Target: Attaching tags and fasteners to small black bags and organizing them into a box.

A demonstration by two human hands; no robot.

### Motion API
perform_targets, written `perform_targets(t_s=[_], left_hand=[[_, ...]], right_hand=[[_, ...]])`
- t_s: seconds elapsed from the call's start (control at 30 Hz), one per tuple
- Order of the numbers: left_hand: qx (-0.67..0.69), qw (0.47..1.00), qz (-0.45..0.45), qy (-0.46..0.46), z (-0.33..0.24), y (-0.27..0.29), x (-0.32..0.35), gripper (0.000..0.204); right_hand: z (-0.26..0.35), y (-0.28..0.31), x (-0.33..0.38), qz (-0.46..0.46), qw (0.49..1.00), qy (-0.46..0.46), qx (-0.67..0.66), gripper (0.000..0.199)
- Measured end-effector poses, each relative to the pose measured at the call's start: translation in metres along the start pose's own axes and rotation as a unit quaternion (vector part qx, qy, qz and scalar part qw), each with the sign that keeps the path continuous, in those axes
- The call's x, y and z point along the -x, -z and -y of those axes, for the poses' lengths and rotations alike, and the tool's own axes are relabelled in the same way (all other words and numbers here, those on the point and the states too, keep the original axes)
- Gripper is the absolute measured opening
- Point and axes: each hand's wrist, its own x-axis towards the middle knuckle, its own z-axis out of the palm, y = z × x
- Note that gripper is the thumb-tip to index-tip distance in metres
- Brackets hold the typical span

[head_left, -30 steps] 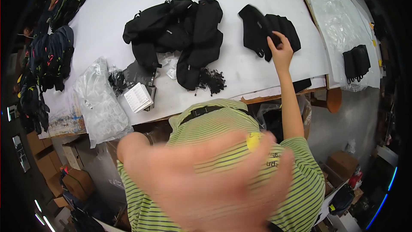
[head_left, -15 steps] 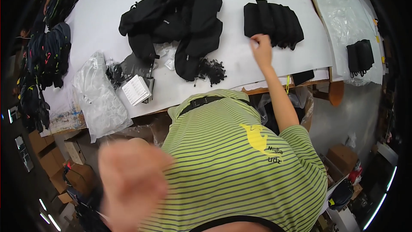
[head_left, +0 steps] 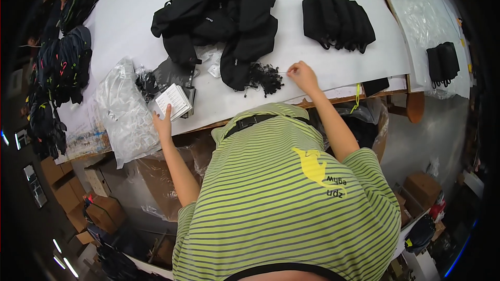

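White table; right hand pinches black cords; left hand touches cards, grip unclear.

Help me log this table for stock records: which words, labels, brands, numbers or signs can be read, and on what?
Striped shirt: dark lettering beside a yellow animal print, upside down in view; large enough to read, but I won't copy its wording.
Stack of white cards by the left hand: printed lines, too small to read.
Black fabric items: small pale marks, too small to read surely.
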Motion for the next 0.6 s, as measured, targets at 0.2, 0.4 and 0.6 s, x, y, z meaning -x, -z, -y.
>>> perform_targets(t_s=[0.2,0.4,0.6], left_hand=[[0.094,0.993,0.012,-0.069,-0.001,-0.016,0.003,0.061],[-0.146,0.966,-0.184,-0.108,-0.038,-0.014,0.032,0.059],[-0.061,0.963,-0.212,-0.152,-0.071,0.0,0.033,0.038]], right_hand=[[-0.059,0.062,0.017,-0.095,0.986,-0.094,0.099,0.008],[-0.056,0.064,0.024,-0.148,0.977,-0.065,0.138,0.014],[-0.005,0.022,0.005,0.023,0.985,0.082,0.153,0.013]])
